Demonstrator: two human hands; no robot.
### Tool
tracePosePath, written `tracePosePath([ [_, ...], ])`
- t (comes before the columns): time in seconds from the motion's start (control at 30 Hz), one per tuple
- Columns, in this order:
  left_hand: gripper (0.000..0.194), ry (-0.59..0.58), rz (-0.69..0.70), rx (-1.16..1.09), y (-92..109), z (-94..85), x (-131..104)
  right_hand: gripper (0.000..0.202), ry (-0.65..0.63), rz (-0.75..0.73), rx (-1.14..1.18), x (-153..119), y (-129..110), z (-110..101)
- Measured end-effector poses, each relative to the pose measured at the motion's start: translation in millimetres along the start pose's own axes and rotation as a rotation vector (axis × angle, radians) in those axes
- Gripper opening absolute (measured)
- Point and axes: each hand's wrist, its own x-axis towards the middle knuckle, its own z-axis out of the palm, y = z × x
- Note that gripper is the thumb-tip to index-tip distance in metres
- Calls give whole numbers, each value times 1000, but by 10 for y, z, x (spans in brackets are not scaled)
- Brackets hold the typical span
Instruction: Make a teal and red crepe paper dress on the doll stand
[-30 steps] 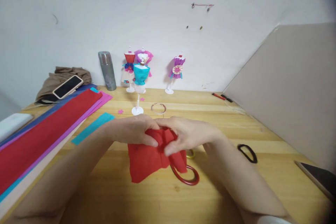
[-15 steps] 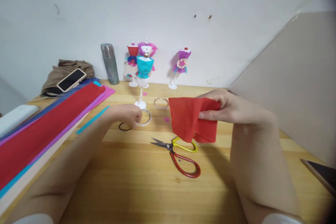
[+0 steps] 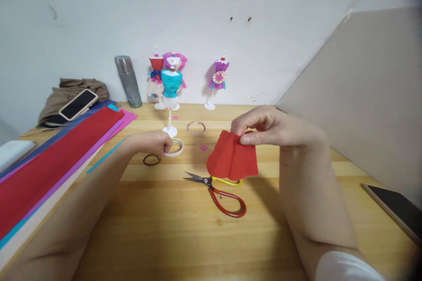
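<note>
My right hand [image 3: 268, 127] pinches a piece of red crepe paper [image 3: 232, 156] between thumb and fingers. The paper hangs creased above the scissors [image 3: 227, 204], which lie with blades apart and partly cover from view under it; one handle is red, the other yellow. My left hand [image 3: 153, 142] is closed at the left edge of a white tape roll [image 3: 178, 151], its fingertips partly hidden. Beside it lies a black elastic loop [image 3: 151, 160]. Just behind stands a small white mannequin in a turquoise top [image 3: 171, 84].
Long crepe paper strips [image 3: 66, 153] cover the table's left side, near a phone [image 3: 78, 104] on brown cloth [image 3: 69, 90]. A flask [image 3: 128, 81] and dressed mannequins [image 3: 218, 74] stand by the wall. Another ring-shaped roll [image 3: 196, 128] and a dark tablet-like device [image 3: 395, 210] lie on the table.
My right hand has drawn the red paper together, so it hangs narrower and lower from the fingers. The view has swung slightly right. My left hand stays at the tape roll.
</note>
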Motion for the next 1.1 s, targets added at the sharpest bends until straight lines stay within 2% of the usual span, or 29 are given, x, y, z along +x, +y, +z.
tracePosePath([
  [0.1, 12, -69, -22, 2, -7, -25, -68, 31, -83, -41, -31, 8, 4, -6],
  [0.2, 13, -174, -66, 52, -6, -25, -84, 31, -220, -88, -77, 38, 18, 20],
  [0.27, 13, -199, -72, 72, 4, -40, -92, 31, -307, -116, -94, 71, 21, 77],
  [0.4, 15, -81, 3, -32, 17, -136, -146, 30, -463, -178, -63, 174, -3, 291],
  [0.6, 28, 6, 148, -397, 15, -264, -233, 29, -606, -222, -30, 327, 18, 574],
  [0.67, 29, 50, 180, -460, 28, -276, -245, 29, -554, -211, -79, 345, 38, 585],
  [0.7, 28, 81, 188, -474, 39, -280, -250, 26, -475, -200, -118, 348, 45, 578],
  [0.73, 28, 115, 190, -479, 53, -284, -257, 22, -355, -188, -162, 350, 48, 568],
  [0.83, 28, 193, 196, -471, 118, -297, -283, 17, 152, -176, -254, 365, 55, 539],
  [0.87, 28, 210, 207, -468, 149, -301, -292, 18, 282, -177, -249, 377, 63, 533],
  [0.9, 29, 223, 219, -468, 184, -306, -302, 21, 350, -174, -222, 392, 75, 528],
  [0.93, 30, 235, 232, -470, 224, -310, -313, 26, 354, -168, -184, 410, 95, 525],
  [1.03, 31, 287, 235, -499, 357, -324, -351, 43, 152, -130, -79, 476, 189, 517],
  [1.1, 30, 353, 196, -544, 437, -335, -385, 57, 106, -111, -4, 525, 267, 517],
])
